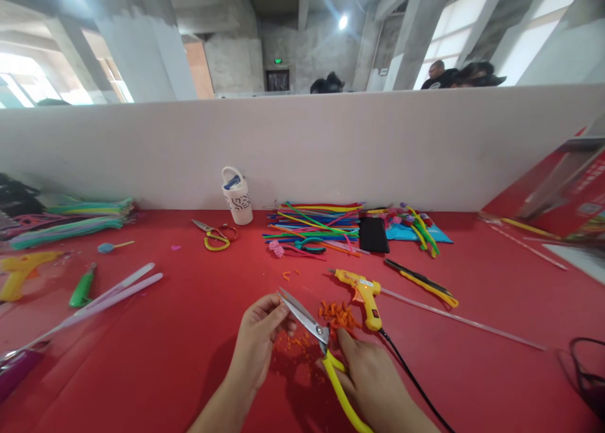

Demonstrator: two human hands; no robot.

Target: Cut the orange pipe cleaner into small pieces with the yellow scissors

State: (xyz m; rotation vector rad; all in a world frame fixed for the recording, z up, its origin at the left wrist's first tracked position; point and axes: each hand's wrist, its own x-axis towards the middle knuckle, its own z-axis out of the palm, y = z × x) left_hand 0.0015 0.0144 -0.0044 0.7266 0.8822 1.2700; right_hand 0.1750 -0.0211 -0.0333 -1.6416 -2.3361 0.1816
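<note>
My right hand [371,370] is closed on the yellow-handled scissors [307,323], whose metal blades point up and to the left. At the blade tips, my left hand [262,332] is pinched, thumb against fingers; what it holds, if anything, is too small or hidden to make out. Just beyond the scissors lies a heap of short orange pieces [341,316], which look like cut pipe cleaner. Finer orange bits [300,343] are scattered beneath the blades. A yellow glue gun [363,288] with a clear glue stick in its back rests right of the heap.
Coloured pipe cleaners [314,222] lie along the white partition [302,149], near a black flat object [374,234] and a white cup [237,200]. Other scissors [215,236] lie left of them. A yellow-black cutter [422,283] is at right. The glue gun's cord [411,370] runs beside my right hand.
</note>
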